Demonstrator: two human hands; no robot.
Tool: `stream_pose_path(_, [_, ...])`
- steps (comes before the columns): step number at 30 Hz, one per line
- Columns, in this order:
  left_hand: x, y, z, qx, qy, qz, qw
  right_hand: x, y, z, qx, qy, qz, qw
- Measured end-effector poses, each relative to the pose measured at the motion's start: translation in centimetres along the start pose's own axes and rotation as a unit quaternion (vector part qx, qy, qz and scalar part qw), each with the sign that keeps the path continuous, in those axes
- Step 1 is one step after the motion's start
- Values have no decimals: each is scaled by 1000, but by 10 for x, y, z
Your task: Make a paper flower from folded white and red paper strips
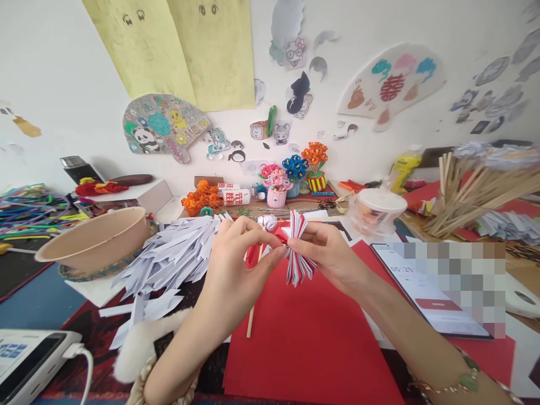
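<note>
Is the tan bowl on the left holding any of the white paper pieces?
No: the tan bowl shows a bare inside, and the white paper pieces lie heaped on the table beside it.

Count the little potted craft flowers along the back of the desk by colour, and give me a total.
Orange flowers: 1 pot
Blue flowers: 1 pot
Pink flowers: 1 pot
Total: 3 pots
The loose orange cluster shows no pot, so it is not counted.

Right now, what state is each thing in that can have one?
Left hand: pinching the folded paper piece.
Right hand: pinching it too.
Red-and-white folded paper piece: pleated, fanned, held above the table.
Phone: screen lit.
Beige bowl: tilted.
Clear tub: lidded.
</note>
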State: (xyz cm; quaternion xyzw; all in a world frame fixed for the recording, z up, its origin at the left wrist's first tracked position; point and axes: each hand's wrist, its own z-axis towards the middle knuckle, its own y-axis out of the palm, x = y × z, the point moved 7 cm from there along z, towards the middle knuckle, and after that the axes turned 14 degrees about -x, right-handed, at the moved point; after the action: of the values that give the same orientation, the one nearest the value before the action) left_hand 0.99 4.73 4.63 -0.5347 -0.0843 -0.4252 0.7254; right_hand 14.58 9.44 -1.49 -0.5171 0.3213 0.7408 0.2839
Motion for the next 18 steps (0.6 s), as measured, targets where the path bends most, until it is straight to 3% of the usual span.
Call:
stream_pose_path(10, [-14, 3, -2, -15, -111, -22, 993, -2, 3, 1, -29, -10, -66, 997])
stream_pose_path(18, [-31, 15, -3, -42, -134, -221, 965, 1, 6, 1, -41, -11, -23, 999])
